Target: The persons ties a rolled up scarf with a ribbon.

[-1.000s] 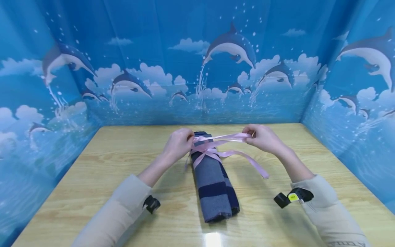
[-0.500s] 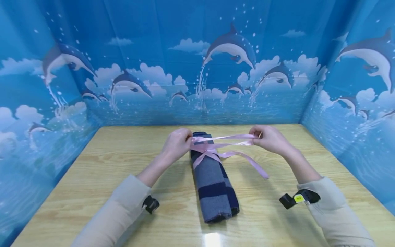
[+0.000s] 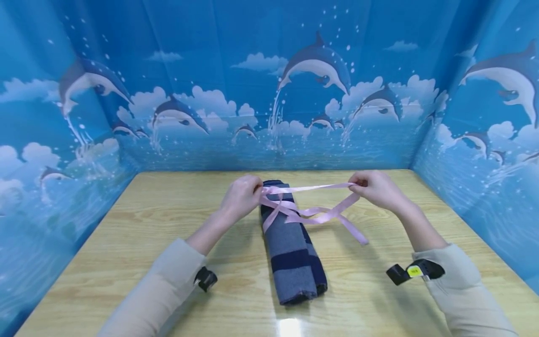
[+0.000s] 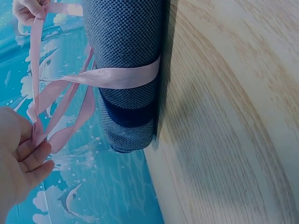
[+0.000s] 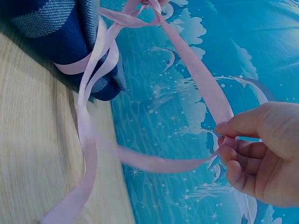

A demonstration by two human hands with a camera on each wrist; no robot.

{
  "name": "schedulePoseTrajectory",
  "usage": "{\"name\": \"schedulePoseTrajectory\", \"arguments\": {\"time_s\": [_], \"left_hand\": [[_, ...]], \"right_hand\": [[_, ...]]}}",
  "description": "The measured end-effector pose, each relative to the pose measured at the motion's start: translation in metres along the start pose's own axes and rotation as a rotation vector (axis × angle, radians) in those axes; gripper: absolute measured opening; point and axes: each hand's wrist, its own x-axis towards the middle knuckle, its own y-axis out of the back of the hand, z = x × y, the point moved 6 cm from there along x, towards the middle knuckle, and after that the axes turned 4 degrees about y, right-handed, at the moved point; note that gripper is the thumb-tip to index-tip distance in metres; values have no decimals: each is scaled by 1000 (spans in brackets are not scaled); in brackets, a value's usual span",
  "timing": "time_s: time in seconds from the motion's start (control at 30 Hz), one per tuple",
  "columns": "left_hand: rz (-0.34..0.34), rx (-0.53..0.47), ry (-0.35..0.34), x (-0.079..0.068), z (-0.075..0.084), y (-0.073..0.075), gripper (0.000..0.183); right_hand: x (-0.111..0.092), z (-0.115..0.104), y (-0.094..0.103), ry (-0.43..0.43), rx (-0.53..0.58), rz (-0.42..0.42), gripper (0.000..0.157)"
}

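Note:
A rolled-up cloth (image 3: 290, 243) in grey-blue with navy stripes lies lengthwise in front of me, a pink ribbon (image 4: 119, 78) passing around its far part. My left hand (image 3: 243, 195) pinches the ribbon just left of the roll, where strands gather between thumb and fingers. Off to the right, my right hand (image 3: 375, 188) pinches another stretch of the ribbon (image 5: 198, 77) between thumb and fingertips. One strand runs nearly straight between the hands above the roll. From the right fingers a slack length sags down, crossing a loose tail that hangs out right of the roll.
The roll rests on a wood-grain table (image 3: 168, 206). Blue curtains (image 3: 219, 93) printed with dolphins and clouds stand around its back and sides. A black wrist device sits on each sleeve (image 3: 450, 271).
My right hand has moved right, drawing the upper ribbon strand out longer. The lower strand has slackened and dropped across the loose tail. My left hand stays almost still.

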Motion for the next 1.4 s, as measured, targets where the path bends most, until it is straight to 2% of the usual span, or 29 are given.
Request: {"name": "schedulePoseTrajectory", "arguments": {"time_s": [0.2,0.43,0.77,0.9,1.07,1.4], "left_hand": [[0,9,-36,-2,1,-1,5],[-1,47,-71,-4,1,4,6],[-67,133,-91,-11,-3,16,11],[-78,164,-144,-17,-5,21,10],[-48,203,-227,-24,-7,25,7],[-33,238,-256,-32,-12,31,13]], "right_hand": [[-1,0,5,19,-62,30,16],[-3,5,11,78,-181,99,13],[-10,28,13,72,-255,145,12],[-12,35,13,67,-276,143,14],[-14,43,11,59,-312,139,17],[-15,58,8,16,-361,96,16]]}}
